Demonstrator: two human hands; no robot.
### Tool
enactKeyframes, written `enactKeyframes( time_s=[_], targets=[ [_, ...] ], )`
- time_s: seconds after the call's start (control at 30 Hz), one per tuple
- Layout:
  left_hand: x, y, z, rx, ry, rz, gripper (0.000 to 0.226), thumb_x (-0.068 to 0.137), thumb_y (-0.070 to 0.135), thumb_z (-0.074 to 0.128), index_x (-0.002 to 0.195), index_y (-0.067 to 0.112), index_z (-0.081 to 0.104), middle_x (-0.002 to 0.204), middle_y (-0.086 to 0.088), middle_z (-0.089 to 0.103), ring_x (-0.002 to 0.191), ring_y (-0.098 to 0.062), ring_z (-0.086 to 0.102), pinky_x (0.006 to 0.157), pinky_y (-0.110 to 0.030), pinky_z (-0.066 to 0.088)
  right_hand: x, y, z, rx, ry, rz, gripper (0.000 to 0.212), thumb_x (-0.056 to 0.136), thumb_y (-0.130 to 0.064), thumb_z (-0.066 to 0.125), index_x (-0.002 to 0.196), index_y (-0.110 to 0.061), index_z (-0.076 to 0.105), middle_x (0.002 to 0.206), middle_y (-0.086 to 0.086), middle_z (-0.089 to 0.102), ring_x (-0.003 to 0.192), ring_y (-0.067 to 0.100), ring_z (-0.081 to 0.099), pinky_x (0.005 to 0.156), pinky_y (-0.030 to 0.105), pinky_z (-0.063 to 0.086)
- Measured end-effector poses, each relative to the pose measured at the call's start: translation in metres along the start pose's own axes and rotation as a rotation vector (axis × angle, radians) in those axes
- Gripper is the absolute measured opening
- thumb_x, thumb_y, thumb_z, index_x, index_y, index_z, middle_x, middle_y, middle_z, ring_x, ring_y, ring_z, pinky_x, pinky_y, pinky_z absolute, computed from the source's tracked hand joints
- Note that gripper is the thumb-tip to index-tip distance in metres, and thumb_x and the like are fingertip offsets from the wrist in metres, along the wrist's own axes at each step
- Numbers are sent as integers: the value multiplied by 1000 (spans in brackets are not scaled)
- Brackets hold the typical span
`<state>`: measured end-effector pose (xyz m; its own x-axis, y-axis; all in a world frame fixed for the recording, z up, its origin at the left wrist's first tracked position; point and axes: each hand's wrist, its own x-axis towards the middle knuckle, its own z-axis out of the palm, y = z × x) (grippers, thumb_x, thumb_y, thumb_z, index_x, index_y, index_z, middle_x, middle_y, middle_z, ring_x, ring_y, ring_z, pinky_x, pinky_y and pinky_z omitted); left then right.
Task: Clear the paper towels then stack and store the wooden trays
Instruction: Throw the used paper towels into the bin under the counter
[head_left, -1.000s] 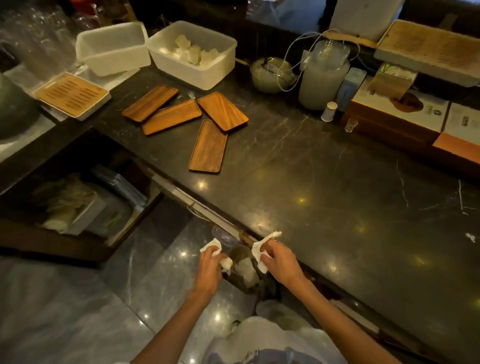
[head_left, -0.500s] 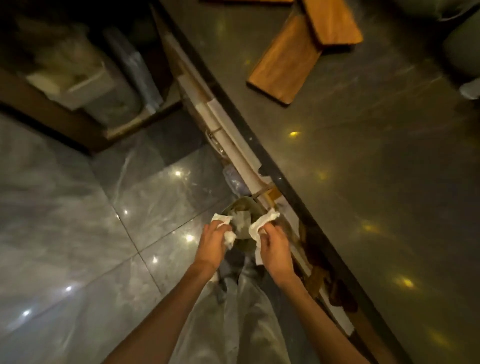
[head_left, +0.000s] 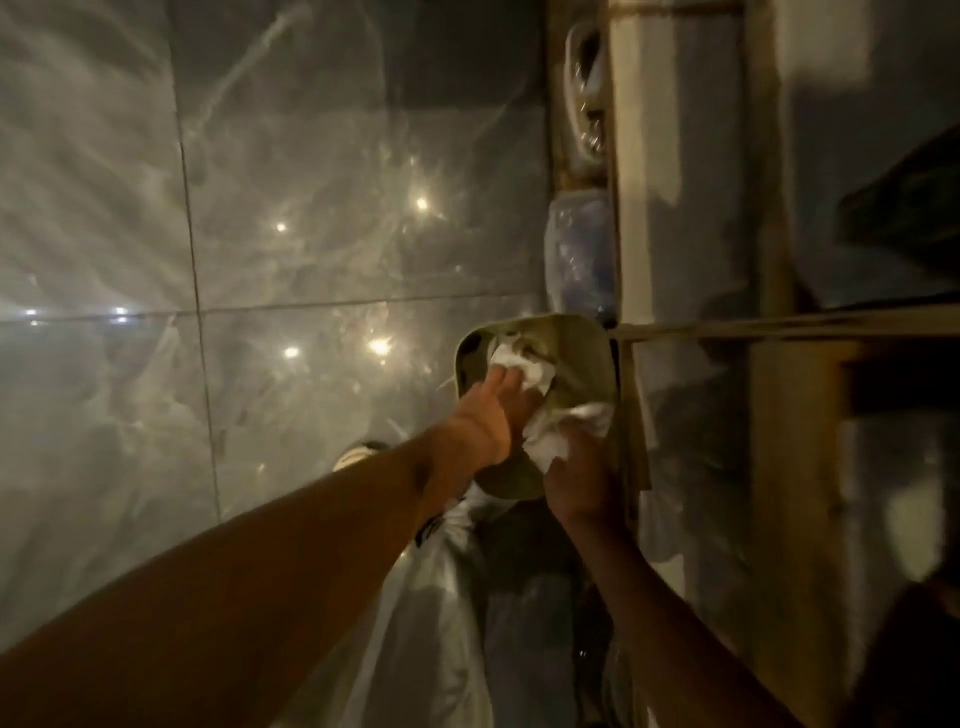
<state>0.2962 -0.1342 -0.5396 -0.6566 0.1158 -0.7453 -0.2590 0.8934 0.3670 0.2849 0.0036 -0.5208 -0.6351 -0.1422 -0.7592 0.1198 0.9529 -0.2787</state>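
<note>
I look straight down at a small green waste bin (head_left: 582, 343) on the floor beside the counter's underside. My left hand (head_left: 483, 415) reaches over the bin's mouth, its fingers on a crumpled white paper towel (head_left: 524, 366) inside the bin. My right hand (head_left: 582, 478) is at the bin's near rim, closed on a second crumpled paper towel (head_left: 566, 431). The wooden trays are out of view.
Glossy grey floor tiles (head_left: 291, 260) fill the left. The counter's wooden frame and shelf edges (head_left: 628, 208) run down the right. A blue plastic bag (head_left: 579, 249) and a white object (head_left: 584, 98) sit under the counter beyond the bin. My light trousers (head_left: 441, 597) are below.
The view has tipped from the countertop and trays down to the floor and bin. Both hands have lowered with the towels to the bin's mouth; the left one is now over the bin.
</note>
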Motion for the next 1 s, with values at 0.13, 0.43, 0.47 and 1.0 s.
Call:
enactKeyframes(
  time_s=[0.13,0.43,0.47,1.0],
  targets=[
    [31,-13,27,108,15,16,62,92,32,57,147,13,33,153,-18,25,142,-38,24,114,-47,34,25,6,30,-117,33,-7,46,97,-12,50,141,-9,41,150,11,39,140,23,35,115,30,28],
    [71,-28,34,252,92,87,74,89,33,59,150,8,24,155,-24,21,144,-40,20,119,-52,20,57,23,51,-223,-84,46,73,88,-10,61,150,-13,22,154,16,22,142,32,27,116,43,30],
    [71,-29,33,247,72,74,78,87,31,62,151,12,22,157,-24,18,146,-41,15,119,-54,18,57,23,53,-230,-100,34,70,90,-11,58,150,-12,22,154,16,22,143,32,26,117,41,28],
    [-126,-15,-73,189,-17,-60,66,94,24,53,151,21,19,162,-12,5,150,-35,-1,116,-66,11,-92,-42,-23,40,21,-152,57,94,-25,57,147,-16,38,154,10,33,144,26,28,118,40,24]
  ],
)
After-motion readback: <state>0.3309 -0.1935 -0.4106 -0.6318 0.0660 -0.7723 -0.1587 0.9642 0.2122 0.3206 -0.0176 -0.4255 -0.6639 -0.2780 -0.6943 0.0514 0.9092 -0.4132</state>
